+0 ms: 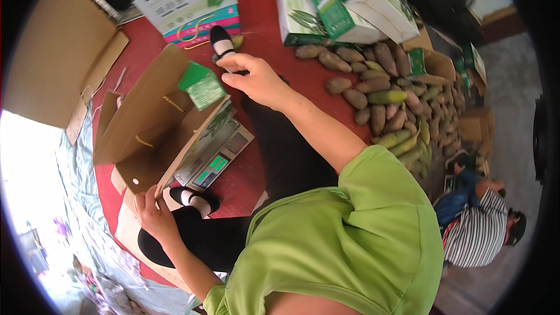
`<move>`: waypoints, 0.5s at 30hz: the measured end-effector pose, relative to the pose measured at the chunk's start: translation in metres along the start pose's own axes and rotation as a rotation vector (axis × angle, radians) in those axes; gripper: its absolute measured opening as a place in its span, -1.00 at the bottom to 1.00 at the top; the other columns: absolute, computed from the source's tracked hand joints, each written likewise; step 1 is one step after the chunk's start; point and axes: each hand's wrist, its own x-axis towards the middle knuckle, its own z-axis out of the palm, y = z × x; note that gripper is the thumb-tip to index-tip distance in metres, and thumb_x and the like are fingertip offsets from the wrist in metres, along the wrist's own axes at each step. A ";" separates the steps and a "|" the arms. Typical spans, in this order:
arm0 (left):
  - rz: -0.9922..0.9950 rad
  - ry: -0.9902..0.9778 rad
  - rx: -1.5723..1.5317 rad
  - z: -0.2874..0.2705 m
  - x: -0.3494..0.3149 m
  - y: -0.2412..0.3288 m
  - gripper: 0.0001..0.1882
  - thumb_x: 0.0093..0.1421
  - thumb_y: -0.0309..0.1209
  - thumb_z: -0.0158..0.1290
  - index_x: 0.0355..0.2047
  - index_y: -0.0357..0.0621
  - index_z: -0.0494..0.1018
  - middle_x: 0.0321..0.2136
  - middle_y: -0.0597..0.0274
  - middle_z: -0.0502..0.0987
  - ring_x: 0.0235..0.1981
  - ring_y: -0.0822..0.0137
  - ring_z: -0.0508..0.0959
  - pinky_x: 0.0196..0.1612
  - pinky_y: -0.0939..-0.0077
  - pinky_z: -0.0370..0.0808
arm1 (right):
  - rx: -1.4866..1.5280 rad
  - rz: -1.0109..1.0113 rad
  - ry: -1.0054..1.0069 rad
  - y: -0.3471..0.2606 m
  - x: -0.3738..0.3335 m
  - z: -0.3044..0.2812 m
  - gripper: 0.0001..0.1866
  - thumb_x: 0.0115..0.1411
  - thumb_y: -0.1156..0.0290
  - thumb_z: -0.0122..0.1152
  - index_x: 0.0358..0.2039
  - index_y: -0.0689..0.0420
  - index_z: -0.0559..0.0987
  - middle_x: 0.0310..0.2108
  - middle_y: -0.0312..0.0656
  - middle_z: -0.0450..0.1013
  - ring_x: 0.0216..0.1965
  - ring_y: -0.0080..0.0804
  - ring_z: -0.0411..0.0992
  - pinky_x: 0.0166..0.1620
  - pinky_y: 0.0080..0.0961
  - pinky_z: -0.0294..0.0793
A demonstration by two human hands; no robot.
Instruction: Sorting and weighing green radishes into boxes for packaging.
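An open cardboard carton (149,134) with rope handles stands between my legs, tilted, its brown inside facing up. My left hand (156,217) pinches the near edge of its side wall. My right hand (256,80) hovers just beyond the far corner, thumb and fingers apart, with nothing visible in it. Next to that hand, a green printed flap (202,86) sticks up from the carton's rim. A digital scale (216,169) with a lit green display shows beside the carton, close to my foot. Whatever lies deep inside the carton is hidden.
Sweet-potato-like tubers (379,116) and green-yellow cobs or gourds (388,97) are heaped on the red floor (262,23) at right. White-green cartons (344,9) stand behind them. A printed box (192,6) is at the far side. Another person (478,227) crouches at far right.
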 end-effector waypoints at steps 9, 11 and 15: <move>0.004 -0.253 0.307 0.006 0.007 -0.002 -0.65 0.05 -0.60 0.05 -0.15 0.01 0.57 -0.33 0.26 0.46 -0.32 0.15 0.52 -0.28 0.23 0.46 | -0.726 0.049 0.395 0.121 -0.074 -0.113 -0.74 0.07 0.35 0.18 -0.20 0.10 0.58 -0.27 -0.07 0.50 -0.17 -0.11 0.45 -0.09 -0.26 0.43; 0.000 -0.240 0.274 0.011 0.006 0.001 -0.65 0.06 -0.60 0.02 -0.15 0.01 0.57 -0.27 0.28 0.48 -0.26 0.15 0.54 -0.25 0.25 0.47 | -0.803 0.253 0.350 0.185 -0.117 -0.143 -0.75 0.07 0.36 0.18 -0.21 0.10 0.58 -0.25 -0.02 0.51 -0.16 -0.08 0.47 -0.10 -0.20 0.44; -0.041 -0.236 0.261 0.029 0.002 -0.006 -0.64 0.10 -0.59 -0.03 -0.10 0.03 0.54 -0.10 0.32 0.53 -0.12 0.16 0.55 -0.19 0.29 0.52 | -0.944 0.629 0.064 0.244 -0.232 -0.170 -0.78 0.04 0.39 0.13 -0.30 0.17 0.60 -0.30 -0.03 0.55 -0.22 -0.07 0.51 -0.20 -0.22 0.50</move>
